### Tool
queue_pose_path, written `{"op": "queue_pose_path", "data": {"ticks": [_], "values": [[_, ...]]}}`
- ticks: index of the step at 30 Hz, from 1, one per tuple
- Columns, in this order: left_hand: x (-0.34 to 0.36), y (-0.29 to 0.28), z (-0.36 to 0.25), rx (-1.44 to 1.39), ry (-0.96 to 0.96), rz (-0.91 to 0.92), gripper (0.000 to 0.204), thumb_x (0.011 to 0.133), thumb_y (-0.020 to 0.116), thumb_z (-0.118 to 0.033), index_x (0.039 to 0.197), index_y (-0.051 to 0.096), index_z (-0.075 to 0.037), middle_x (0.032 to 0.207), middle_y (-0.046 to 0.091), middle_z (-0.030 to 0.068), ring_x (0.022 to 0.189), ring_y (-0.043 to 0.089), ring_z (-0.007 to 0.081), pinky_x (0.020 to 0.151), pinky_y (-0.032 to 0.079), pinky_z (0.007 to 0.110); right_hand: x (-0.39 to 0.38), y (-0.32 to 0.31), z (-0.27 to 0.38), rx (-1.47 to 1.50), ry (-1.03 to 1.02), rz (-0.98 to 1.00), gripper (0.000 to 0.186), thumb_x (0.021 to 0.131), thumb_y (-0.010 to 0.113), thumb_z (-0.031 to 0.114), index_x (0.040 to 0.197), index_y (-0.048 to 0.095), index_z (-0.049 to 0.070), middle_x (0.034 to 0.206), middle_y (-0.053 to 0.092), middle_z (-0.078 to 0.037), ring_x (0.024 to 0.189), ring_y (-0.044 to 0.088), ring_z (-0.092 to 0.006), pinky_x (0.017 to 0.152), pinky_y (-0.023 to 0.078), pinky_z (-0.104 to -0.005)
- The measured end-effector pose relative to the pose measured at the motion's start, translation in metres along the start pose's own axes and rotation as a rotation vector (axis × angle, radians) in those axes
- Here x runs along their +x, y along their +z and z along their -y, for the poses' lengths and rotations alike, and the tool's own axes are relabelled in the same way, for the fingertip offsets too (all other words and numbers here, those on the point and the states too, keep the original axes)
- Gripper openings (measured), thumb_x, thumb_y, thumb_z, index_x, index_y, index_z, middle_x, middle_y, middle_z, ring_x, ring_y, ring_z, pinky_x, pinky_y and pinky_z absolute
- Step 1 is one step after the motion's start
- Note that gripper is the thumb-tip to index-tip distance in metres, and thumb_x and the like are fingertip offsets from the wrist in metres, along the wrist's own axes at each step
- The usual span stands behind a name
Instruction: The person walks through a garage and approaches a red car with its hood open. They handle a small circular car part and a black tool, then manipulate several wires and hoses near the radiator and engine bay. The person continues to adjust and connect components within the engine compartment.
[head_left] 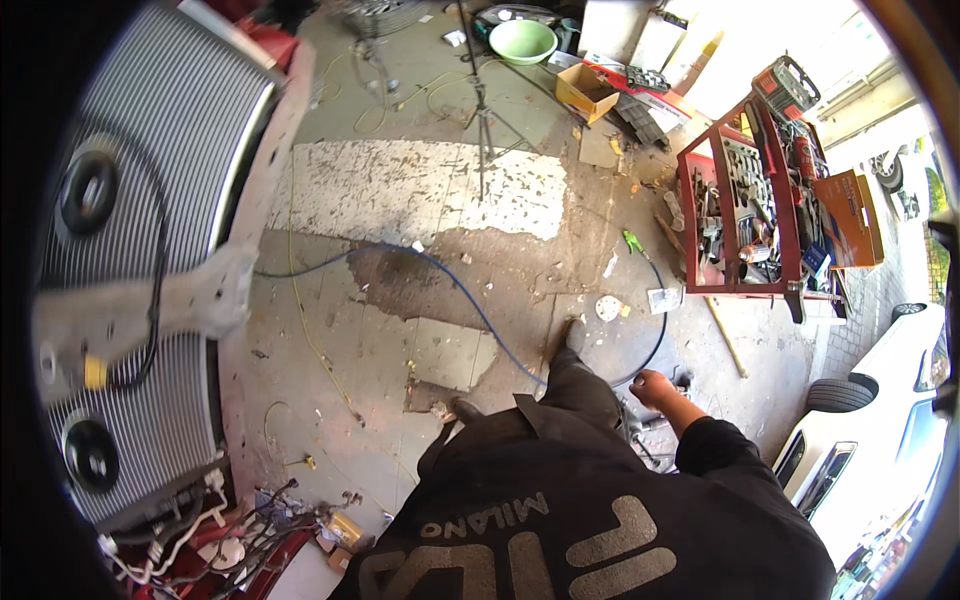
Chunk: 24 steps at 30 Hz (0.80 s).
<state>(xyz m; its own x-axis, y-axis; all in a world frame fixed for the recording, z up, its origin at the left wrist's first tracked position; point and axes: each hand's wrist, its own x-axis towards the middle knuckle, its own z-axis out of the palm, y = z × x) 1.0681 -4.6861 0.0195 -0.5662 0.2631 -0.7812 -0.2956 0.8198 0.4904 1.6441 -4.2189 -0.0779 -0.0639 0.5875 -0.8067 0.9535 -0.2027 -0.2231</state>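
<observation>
My right hand (652,389) hangs beside my right leg, its fingers curled into a loose fist; nothing shows sticking out of it. The dark sleeve (735,455) ends below the wrist. My left hand is out of the picture. Close by my right hand, a blue hose (460,285) runs across the floor and curves up to a green fitting (632,241). Several metal parts (655,440) lie on the ground just below the hand, partly hidden by my body. One boot (573,337) points forward; the other (466,409) is farther back.
A red tool trolley (737,285) with loaded trays stands at right, a wooden stick (727,338) below it. On the left is a vehicle front with a radiator (150,60). A tripod (482,105), yellow box (588,93) and green basin (523,42) stand ahead; a white car (880,440) at right.
</observation>
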Motion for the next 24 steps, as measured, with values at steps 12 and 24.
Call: {"op": "queue_pose_path", "data": {"ticks": [12, 24], "values": [[0.064, 0.213, -0.201, 0.875, 0.335, 0.419, 0.070, 0.092, 0.084, -0.048, 0.144, 0.060, -0.007, 0.134, 0.073, 0.0166, 0.114, 0.075, 0.0321, 0.098, 0.058, 0.046, 0.054, -0.131, -0.117, 0.316, 0.131, -0.098, 0.040, 0.093, 0.076, 0.032, 0.114, 0.074, -0.001, 0.103, 0.079, -0.022, 0.095, 0.077, -0.0362, 0.082, 0.061, -0.0462], [0.273, 0.305, -0.329, 0.931, 0.282, 0.478, 0.054, 0.093, 0.080, -0.041, 0.130, 0.072, -0.003, 0.122, 0.078, 0.0212, 0.116, 0.075, 0.0351, 0.099, 0.056, 0.044, 0.113, -0.243, -0.055, 0.481, 0.245, -0.101, 0.035, 0.094, 0.075, 0.027, 0.113, 0.075, -0.001, 0.090, 0.079, -0.018, 0.076, 0.079, -0.0294, 0.071, 0.064, -0.0423]]}}
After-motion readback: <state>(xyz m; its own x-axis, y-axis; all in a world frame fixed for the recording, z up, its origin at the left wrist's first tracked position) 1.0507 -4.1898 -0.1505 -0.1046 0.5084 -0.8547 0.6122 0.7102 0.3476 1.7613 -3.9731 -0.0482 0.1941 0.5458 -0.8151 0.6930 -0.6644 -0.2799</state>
